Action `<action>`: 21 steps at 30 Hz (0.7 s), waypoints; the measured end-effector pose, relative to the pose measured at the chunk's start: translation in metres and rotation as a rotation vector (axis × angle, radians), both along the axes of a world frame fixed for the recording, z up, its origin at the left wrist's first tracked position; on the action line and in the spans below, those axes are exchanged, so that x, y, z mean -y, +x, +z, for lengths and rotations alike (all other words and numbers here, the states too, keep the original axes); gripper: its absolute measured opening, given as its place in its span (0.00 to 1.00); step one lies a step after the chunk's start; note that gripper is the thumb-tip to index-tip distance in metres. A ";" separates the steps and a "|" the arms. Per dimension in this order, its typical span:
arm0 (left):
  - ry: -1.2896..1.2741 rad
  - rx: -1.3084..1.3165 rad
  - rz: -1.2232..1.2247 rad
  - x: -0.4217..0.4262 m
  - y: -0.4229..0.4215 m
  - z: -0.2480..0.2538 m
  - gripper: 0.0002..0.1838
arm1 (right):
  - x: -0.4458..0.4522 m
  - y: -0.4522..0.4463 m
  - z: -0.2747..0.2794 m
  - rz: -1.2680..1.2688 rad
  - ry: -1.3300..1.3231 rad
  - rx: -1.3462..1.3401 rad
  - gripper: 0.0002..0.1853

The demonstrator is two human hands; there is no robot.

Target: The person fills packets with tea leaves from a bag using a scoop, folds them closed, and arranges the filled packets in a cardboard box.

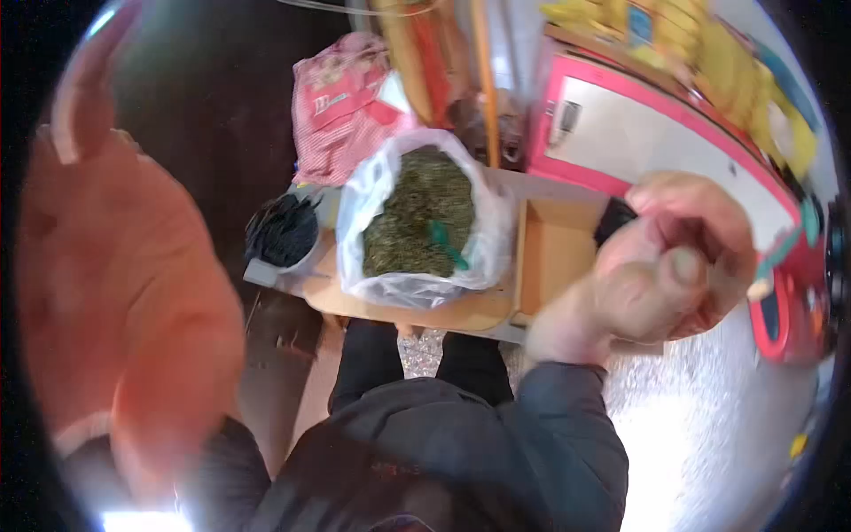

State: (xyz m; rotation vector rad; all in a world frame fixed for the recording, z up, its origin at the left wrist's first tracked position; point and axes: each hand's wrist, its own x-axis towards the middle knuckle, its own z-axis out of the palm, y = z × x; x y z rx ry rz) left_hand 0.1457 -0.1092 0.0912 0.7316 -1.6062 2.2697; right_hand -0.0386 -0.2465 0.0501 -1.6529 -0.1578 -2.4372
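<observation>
My left hand (133,293) is raised close to the camera at the left, large and blurred, with its palm showing and a finger stretched upward. Nothing shows in it. On the right, my right hand (669,266) is held up with its fingers curled in and the thumb bent toward them; I see no object inside. Between the hands, a white plastic bag (353,239) stands open, full of dried green-brown leaves (412,208). A green plastic piece, perhaps a scoop handle (448,246), sticks out of the leaves.
The bag rests on a small wooden table (399,317). To its left is a container of dark strips (284,230); to its right, a shallow brown box (554,257). Behind lie a pink checked bag (337,97) and a pink-edged white cabinet (620,124) with yellow packets (745,80).
</observation>
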 end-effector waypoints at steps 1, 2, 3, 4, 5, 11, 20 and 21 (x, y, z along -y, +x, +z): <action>0.247 -0.322 -0.395 -0.033 0.066 0.004 0.31 | -0.005 0.015 -0.007 0.046 0.064 -0.035 0.15; 0.460 -0.652 -0.802 -0.010 0.081 0.019 0.48 | 0.003 0.010 -0.017 -0.029 -0.007 -0.279 0.12; 0.558 -0.720 -0.736 -0.013 0.102 -0.001 0.38 | 0.005 0.013 -0.026 -0.064 0.005 -0.450 0.11; 0.573 -0.709 -0.777 -0.010 0.134 -0.036 0.29 | 0.004 0.018 -0.038 -0.102 0.010 -0.624 0.11; 0.516 -0.887 -0.457 -0.018 0.148 -0.068 0.28 | 0.002 0.020 -0.052 -0.118 0.040 -0.816 0.10; 0.389 -1.871 -0.221 -0.056 0.239 -0.255 0.24 | -0.025 0.037 -0.133 0.058 0.214 -1.328 0.08; 0.331 -1.824 -0.002 -0.052 0.270 -0.302 0.14 | -0.066 0.075 -0.216 0.311 0.263 -1.464 0.10; 0.331 -1.827 -0.003 -0.049 0.269 -0.295 0.14 | -0.067 0.075 -0.221 0.310 0.263 -1.468 0.10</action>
